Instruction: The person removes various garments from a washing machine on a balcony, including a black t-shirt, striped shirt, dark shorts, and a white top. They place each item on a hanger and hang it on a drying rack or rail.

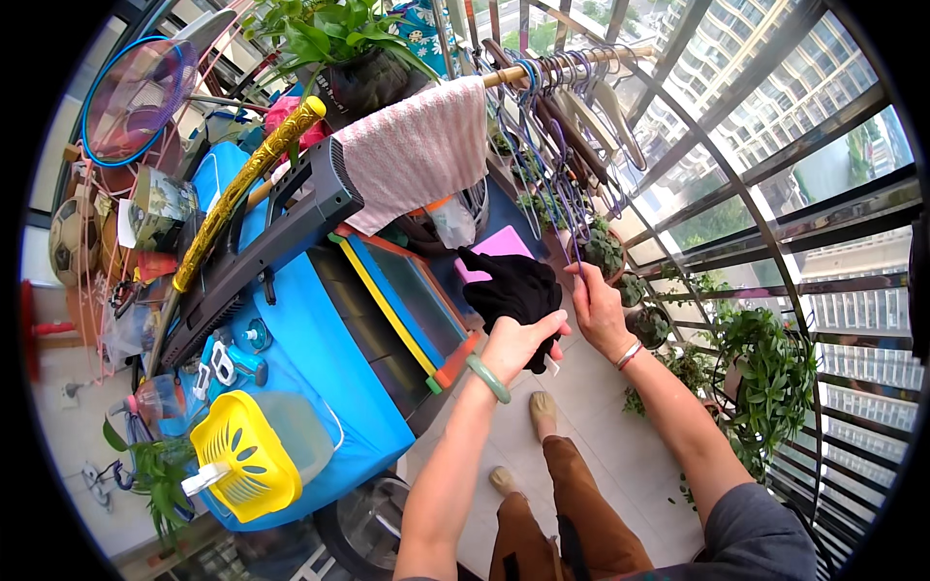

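Observation:
A bunched black cloth garment (pixel 513 290) hangs from my left hand (pixel 526 341), its fingers closed around the lower part. A small white tag sticks out below it. Just to the right, my right hand (pixel 601 315) pinches the thin end of a purple hanger (pixel 573 248) between thumb and fingers. Several more hangers (pixel 547 145) in purple, blue, brown and beige crowd a wooden pole (pixel 504 76) beyond my hands. A pink-and-white striped towel (pixel 417 150) drapes over the same pole, left of the hangers.
To the left, a blue-covered surface (pixel 358 426) bears a yellow basket (pixel 250 455) and a small blue-white device (pixel 228 363). A long dark bar (pixel 262 257) and gold stick (pixel 252 189) lean across it. Railings (pixel 756 208) and potted plants (pixel 770 378) line the right. A pink box (pixel 502 247) sits behind the garment.

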{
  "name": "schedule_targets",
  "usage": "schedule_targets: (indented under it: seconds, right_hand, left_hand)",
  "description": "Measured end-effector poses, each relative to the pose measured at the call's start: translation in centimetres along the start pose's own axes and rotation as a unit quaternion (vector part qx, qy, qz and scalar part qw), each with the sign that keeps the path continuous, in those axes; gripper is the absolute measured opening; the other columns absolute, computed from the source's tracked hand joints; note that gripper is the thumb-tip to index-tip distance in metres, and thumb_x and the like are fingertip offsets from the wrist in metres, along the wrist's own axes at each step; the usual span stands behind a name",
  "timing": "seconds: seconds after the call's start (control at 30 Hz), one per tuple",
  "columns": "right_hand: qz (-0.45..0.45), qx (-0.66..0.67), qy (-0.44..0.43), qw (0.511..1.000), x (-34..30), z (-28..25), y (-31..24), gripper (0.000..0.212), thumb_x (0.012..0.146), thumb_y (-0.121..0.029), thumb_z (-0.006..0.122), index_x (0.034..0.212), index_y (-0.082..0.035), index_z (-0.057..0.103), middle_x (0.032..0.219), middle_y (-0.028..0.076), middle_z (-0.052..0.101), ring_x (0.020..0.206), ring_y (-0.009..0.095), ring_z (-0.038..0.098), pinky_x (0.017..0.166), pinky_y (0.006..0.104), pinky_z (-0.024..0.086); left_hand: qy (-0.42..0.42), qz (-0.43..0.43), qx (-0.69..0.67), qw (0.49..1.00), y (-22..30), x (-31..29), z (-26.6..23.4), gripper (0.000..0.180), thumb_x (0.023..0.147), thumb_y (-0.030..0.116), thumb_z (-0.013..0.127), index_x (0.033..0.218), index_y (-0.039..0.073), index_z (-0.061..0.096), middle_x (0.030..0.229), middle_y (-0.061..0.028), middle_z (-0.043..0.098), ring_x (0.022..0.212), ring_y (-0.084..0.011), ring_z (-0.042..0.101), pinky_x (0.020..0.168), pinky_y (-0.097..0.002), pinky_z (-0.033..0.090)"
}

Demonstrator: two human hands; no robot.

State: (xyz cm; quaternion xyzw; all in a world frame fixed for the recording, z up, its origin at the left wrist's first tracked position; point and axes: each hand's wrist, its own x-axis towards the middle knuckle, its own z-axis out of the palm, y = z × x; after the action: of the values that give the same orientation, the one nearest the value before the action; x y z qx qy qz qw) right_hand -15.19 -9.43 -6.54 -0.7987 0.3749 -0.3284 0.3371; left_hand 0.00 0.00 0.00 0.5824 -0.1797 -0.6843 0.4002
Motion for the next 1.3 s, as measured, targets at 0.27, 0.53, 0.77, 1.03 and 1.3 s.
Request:
schedule_targets:
  seconds: [0.27,0.53,0.77,1.03,1.3]
  right_hand:
    - [0.172,0.14,0.003,0.975,-16.9,-3.0,-4.0,0.026,0.093,0.004,0.049,0.116,-0.001,0.059,0.073,0.006,0.065,0.051,0.013,0.053,0.052,0.0274,0.046]
    - [-0.017,-0.051,0.037,0.998,-25.7,-7.2,-6.5,0.025,0.088,0.002,0.06,0.111,-0.007,0.062,0.086,0.009,0.07,0.077,0.026,0.069,0.066,0.0322,0.054]
    - [-0.139,-0.02,-0.086,0.986,-31.2,-12.6,-16.3,0.026,0.082,0.003,0.061,0.105,-0.01,0.062,0.082,0.005,0.068,0.069,0.024,0.065,0.059,0.0329,0.051]
    - [-0.175,-0.09,0.008,0.98,-32.0,-17.4,-24.9,0.037,0.079,-0.007,0.07,0.115,-0.011,0.064,0.1,0.005,0.066,0.099,0.025,0.057,0.089,0.0365,0.044]
    - [0.134,0.314,-0.057,0.938,-35.6,-16.0,-28.4,0.088,0.084,-0.048,0.069,0.151,-0.008,0.027,0.153,0.01,0.035,0.143,0.025,0.028,0.115,0.0426,0.023]
  left_hand:
    - [0.04,0.045,0.71,0.702,-8.2,-10.3,3.5,0.013,0.079,0.013,0.065,0.087,0.004,0.067,0.084,-0.0143,0.067,0.077,-0.0303,0.068,0.066,-0.0383,0.054]
    - [0.076,0.424,0.686,0.586,-5.8,-24.9,4.8,0.025,0.074,0.003,0.059,0.097,0.013,0.061,0.076,-0.0018,0.051,0.062,-0.0174,0.057,0.058,-0.0276,0.046]
    - [0.049,0.441,0.621,0.646,-4.5,-33.2,4.1,0.054,0.057,0.0,0.075,0.109,0.011,0.064,0.088,-0.0053,0.063,0.091,-0.0246,0.061,0.079,-0.0356,0.049]
    - [-0.109,0.234,0.482,0.837,-3.8,-40.6,4.7,0.03,0.077,0.0,0.069,0.107,0.0,0.064,0.097,-0.0082,0.07,0.088,-0.0205,0.066,0.083,-0.0347,0.052]
    - [-0.053,0.235,0.231,0.943,-4.8,-46.5,6.9,0.04,0.072,-0.009,0.071,0.111,-0.002,0.062,0.099,0.0,0.065,0.094,-0.0072,0.058,0.089,-0.026,0.048]
